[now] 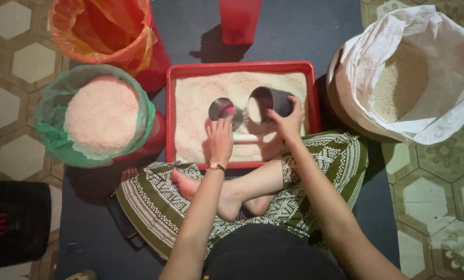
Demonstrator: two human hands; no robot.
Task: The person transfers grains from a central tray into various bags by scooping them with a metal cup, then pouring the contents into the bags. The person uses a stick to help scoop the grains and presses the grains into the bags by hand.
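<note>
Our left hand (220,139) grips a round metal cup (222,110); our right hand (289,120) tilts a dark metal can (269,101) over the rice-filled red plastic tray (240,68).

In front of your crossed legs sits the red rectangular plastic tray (171,103) of rice; left of it the green-lined bucket (48,111), right the white woven sack (439,78)

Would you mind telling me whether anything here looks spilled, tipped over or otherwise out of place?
Nothing stands out. The rice lies inside the red tray, the green-lined bucket and the white sack, with no grains visible on the floor. The left hand and right hand each hold a dark cup tilted over the tray, above the rice.
</note>
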